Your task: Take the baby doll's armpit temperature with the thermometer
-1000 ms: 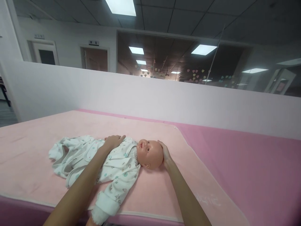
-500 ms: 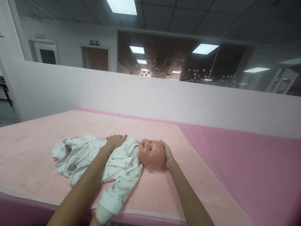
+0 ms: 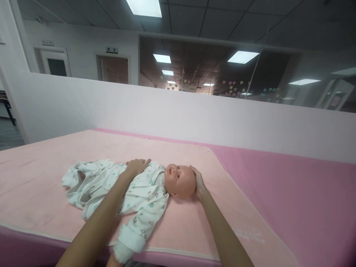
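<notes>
The left forearm (image 3: 100, 222) covers part of the doll's outfit (image 3: 144, 191), and the bottom edge cuts it off, along with the right forearm (image 3: 222, 228) and the doll's near hand (image 3: 111, 261). How far the right fingers (image 3: 197, 174) reach beneath the doll's head (image 3: 180, 182) is hidden. Pale lettering (image 3: 250, 235) on the mat (image 3: 178, 230) is too blurred to read; the door sign (image 3: 111, 50) is too small. The top edge crops the nearest ceiling light (image 3: 144, 7).

The pink surface (image 3: 306, 185) carries a pale-edged peach mat (image 3: 178, 226), its pink showing along the right side and back edge. Near the front edge, a clothed doll (image 3: 146, 193) lies face up on the mat, head rightward.
</notes>
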`<state>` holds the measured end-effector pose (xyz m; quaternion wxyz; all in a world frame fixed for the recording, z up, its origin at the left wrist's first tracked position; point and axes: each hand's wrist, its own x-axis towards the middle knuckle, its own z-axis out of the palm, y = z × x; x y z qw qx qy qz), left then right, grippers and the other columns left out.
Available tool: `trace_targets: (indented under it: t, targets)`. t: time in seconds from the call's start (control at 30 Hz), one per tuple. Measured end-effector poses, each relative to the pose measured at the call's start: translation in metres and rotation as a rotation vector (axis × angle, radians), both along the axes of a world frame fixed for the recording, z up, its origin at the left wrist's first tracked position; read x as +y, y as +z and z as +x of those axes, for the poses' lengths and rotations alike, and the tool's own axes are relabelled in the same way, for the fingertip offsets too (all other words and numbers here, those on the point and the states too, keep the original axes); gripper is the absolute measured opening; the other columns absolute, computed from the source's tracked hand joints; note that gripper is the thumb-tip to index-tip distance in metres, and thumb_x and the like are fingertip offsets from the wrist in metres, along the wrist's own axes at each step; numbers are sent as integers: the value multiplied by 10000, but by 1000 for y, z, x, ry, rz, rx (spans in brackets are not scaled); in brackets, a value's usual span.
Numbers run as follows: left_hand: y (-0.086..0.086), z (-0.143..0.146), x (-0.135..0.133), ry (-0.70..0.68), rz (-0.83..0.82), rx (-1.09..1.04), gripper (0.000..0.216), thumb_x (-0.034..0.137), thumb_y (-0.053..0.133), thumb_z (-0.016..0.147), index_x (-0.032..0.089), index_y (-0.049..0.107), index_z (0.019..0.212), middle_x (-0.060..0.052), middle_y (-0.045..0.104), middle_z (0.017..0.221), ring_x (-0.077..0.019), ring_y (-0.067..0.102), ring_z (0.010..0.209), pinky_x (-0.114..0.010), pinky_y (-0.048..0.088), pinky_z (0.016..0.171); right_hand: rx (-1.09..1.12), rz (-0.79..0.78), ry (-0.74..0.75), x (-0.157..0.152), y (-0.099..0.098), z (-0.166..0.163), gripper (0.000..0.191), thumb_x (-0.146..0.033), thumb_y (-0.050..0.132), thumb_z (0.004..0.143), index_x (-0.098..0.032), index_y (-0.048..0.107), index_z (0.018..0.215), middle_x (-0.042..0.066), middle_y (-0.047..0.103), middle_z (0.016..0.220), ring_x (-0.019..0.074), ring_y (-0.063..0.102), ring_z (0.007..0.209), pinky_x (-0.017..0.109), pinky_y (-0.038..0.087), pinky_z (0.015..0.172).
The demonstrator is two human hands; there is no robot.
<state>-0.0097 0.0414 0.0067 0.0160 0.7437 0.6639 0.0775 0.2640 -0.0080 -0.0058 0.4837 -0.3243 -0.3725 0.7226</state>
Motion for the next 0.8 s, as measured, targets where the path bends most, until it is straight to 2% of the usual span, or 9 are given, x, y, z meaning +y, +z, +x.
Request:
trace_targets:
  t: [0.1,0.27,0.53,0.8]
  targets:
    - [0,0,-1,-18,2,14,483,423,209,849,254,552,1144,-121,625,1109,-336,560,987,-470,378,792,-9,16,1,0,0,0,419,-530,522,709,-163,691,820,77,705,856,245,651,831,331,484,779]
    - [0,0,0,40,-3,-38,554,482,164,848,222,618,1034,-132,645,1063,-336,574,961,-473,372,800,-18,7,4,-2,1,0,417,-524,507,727,-163,689,829,79,704,867,242,654,822,337,486,776]
    - [0,1,1,33,-5,-66,555,484,169,840,224,610,1055,-139,628,1101,-356,554,989,-503,360,799,-13,-2,6,-3,2,0,404,-514,507,727,-162,689,808,80,705,852,238,655,815,332,490,769]
    - [-1,0,2,58,-11,-74,576,508,173,831,214,636,1007,-140,640,1076,-340,564,979,-469,367,807,-17,13,6,-2,1,-1,444,-541,508,717,-156,687,848,85,702,882,243,655,828,336,493,778]
